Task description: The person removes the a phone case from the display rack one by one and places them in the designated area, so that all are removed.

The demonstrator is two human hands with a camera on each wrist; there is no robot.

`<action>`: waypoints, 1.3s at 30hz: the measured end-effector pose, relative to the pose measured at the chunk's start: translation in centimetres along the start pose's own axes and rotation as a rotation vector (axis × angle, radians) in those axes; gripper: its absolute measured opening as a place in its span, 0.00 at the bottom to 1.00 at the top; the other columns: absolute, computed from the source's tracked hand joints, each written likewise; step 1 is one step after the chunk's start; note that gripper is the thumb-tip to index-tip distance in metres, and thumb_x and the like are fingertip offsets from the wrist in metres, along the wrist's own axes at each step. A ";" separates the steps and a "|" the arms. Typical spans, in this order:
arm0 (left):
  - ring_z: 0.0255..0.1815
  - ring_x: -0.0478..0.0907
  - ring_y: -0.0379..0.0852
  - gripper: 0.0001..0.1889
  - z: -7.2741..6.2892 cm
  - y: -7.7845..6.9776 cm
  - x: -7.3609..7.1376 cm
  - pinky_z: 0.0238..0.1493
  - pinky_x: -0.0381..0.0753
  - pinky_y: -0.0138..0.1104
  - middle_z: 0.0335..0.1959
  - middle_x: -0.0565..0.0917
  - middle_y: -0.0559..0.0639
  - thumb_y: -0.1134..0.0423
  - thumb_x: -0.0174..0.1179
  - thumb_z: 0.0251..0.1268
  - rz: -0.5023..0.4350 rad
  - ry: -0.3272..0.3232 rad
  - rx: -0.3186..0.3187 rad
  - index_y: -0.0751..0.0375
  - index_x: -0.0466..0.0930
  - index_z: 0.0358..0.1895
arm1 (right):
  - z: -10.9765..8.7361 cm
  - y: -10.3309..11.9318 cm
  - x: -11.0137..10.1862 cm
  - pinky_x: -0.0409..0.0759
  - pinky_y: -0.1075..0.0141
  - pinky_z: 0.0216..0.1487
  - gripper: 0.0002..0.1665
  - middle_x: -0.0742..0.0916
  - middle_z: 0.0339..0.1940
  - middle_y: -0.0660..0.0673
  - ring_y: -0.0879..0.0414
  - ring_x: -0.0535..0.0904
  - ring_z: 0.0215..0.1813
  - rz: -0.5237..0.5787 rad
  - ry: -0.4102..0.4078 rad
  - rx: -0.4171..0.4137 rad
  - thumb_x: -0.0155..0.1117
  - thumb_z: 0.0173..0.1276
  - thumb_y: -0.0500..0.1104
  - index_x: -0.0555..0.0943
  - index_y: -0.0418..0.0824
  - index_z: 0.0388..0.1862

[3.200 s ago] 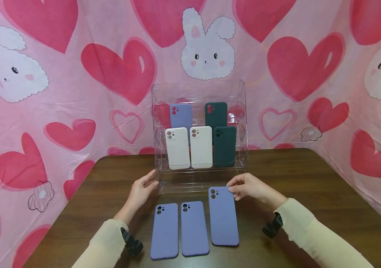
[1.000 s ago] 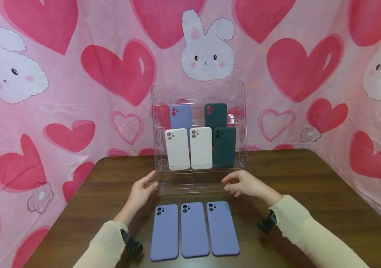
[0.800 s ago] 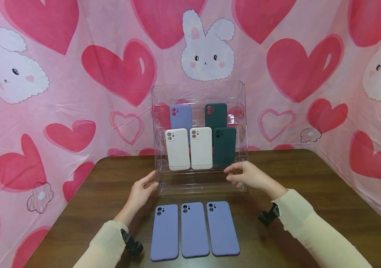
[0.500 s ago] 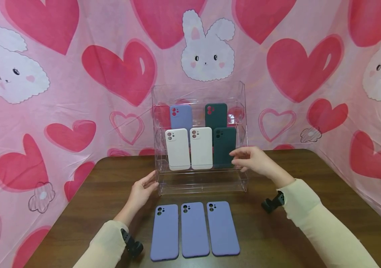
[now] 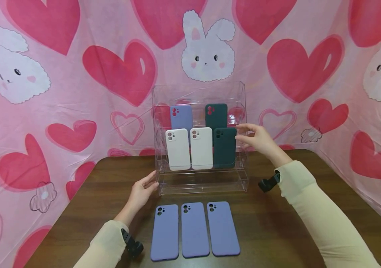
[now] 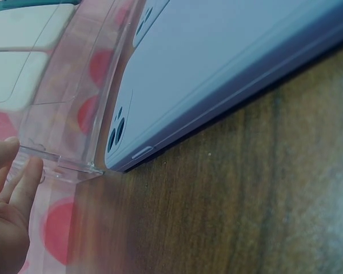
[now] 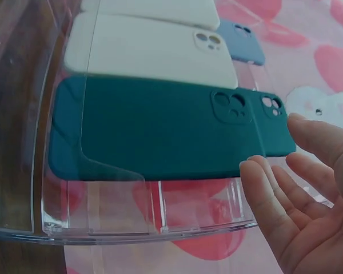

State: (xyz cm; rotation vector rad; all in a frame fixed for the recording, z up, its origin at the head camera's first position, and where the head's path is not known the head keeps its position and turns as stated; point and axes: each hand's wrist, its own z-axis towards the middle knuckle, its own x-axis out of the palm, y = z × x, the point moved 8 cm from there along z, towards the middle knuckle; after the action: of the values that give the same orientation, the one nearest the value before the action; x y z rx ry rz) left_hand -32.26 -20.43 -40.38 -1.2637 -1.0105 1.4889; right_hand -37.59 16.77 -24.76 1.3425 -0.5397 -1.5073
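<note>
Resting the left hand (image 5: 141, 191) against the lower left side of a clear rack (image 5: 202, 182), with thumb and fingers parted and fairly straight; holding the right hand (image 5: 259, 141) up beside the right edge of the front green case (image 5: 224, 150), with thumb and fingers spread apart; cannot tell whether touching that case; showing the rack set in from the far edge of the bench (image 5: 271, 230), roughly midway between the far corners; bearing on the rack's front row, left of the front green case, a left white case (image 5: 178, 150) and a middle white case (image 5: 201, 149); bearing higher and behind, partly covered by that row, a rear purple case (image 5: 181, 117) at left and a rear green case (image 5: 216, 115) at right; having, towards the near edge of the bench, a left purple case (image 5: 165, 232), a middle purple case (image 5: 195, 230) and a right purple case (image 5: 223, 229) laid flat side by side, with camera cut-outs towards the rack; wearing pale sleeves (image 5: 297, 182)
</note>
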 end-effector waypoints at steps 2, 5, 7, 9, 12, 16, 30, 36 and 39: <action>0.55 0.73 0.55 0.26 0.0 0.0 0.0 0.48 0.78 0.36 0.61 0.70 0.58 0.74 0.57 0.61 0.001 0.002 -0.001 0.62 0.68 0.64 | 0.3 -0.3 -0.1 0.82 0.52 0.40 0.32 0.76 0.52 0.35 0.37 0.79 0.41 -0.008 -0.010 0.018 0.64 0.63 0.46 0.68 0.35 0.63; 0.55 0.73 0.55 0.26 0.0 0.1 0.0 0.48 0.78 0.36 0.61 0.70 0.59 0.74 0.57 0.61 -0.003 0.002 -0.001 0.62 0.68 0.64 | 0.6 -0.6 -0.1 0.82 0.53 0.41 0.33 0.75 0.54 0.34 0.42 0.80 0.40 -0.011 -0.016 0.041 0.64 0.63 0.46 0.67 0.36 0.65; 0.55 0.73 0.56 0.26 0.0 0.0 0.0 0.48 0.78 0.36 0.61 0.71 0.59 0.74 0.57 0.61 -0.004 0.002 0.001 0.63 0.68 0.64 | 0.9 -0.8 -0.1 0.82 0.54 0.41 0.33 0.74 0.55 0.34 0.42 0.80 0.41 -0.008 -0.018 0.046 0.63 0.63 0.46 0.66 0.36 0.65; 0.55 0.73 0.56 0.26 0.1 0.0 0.0 0.48 0.78 0.36 0.61 0.71 0.59 0.74 0.57 0.61 -0.011 0.002 0.003 0.63 0.68 0.64 | 1.1 -0.9 -0.1 0.82 0.55 0.41 0.33 0.74 0.56 0.33 0.42 0.79 0.44 -0.006 -0.020 0.046 0.63 0.64 0.45 0.66 0.36 0.65; 0.56 0.72 0.57 0.25 0.1 -0.1 0.1 0.47 0.78 0.35 0.61 0.71 0.59 0.75 0.57 0.61 -0.015 0.004 0.007 0.63 0.68 0.63 | 1.3 -1.1 -0.1 0.82 0.58 0.40 0.32 0.74 0.56 0.33 0.40 0.78 0.47 -0.016 -0.028 0.053 0.62 0.65 0.44 0.66 0.36 0.65; 0.56 0.72 0.57 0.25 0.1 -0.2 0.1 0.47 0.78 0.35 0.61 0.70 0.59 0.75 0.57 0.61 -0.018 0.005 0.010 0.64 0.68 0.63 | 1.7 -1.4 -0.1 0.83 0.60 0.39 0.31 0.74 0.55 0.34 0.40 0.78 0.46 -0.030 -0.042 0.073 0.61 0.65 0.44 0.67 0.36 0.65; 0.55 0.73 0.56 0.26 0.1 0.0 0.1 0.48 0.77 0.37 0.61 0.70 0.59 0.75 0.57 0.61 0.007 -0.005 -0.008 0.63 0.68 0.64 | 1.9 -1.2 0.0 0.83 0.56 0.38 0.19 0.81 0.44 0.36 0.43 0.78 0.40 -0.112 -0.133 0.024 0.61 0.65 0.40 0.76 0.36 0.54; 0.55 0.73 0.56 0.26 0.1 0.0 0.1 0.48 0.78 0.36 0.61 0.70 0.59 0.75 0.57 0.61 0.004 -0.007 -0.002 0.63 0.68 0.64 | 1.9 -0.9 0.0 0.83 0.56 0.37 0.14 0.80 0.41 0.38 0.45 0.78 0.38 -0.125 -0.162 -0.012 0.61 0.65 0.38 0.77 0.34 0.49; 0.54 0.73 0.57 0.25 0.1 -0.2 0.1 0.47 0.79 0.35 0.60 0.71 0.61 0.75 0.57 0.60 -0.002 -0.010 0.011 0.65 0.68 0.63 | 1.8 -0.8 0.0 0.83 0.57 0.36 0.14 0.80 0.40 0.38 0.47 0.78 0.37 -0.139 -0.167 -0.024 0.61 0.65 0.37 0.77 0.34 0.48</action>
State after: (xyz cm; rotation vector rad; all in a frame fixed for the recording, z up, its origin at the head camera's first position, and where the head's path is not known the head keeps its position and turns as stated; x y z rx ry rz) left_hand -32.34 -20.32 -40.23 -1.2480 -1.0083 1.4985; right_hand -39.58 16.60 -24.88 1.2642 -0.5407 -1.7450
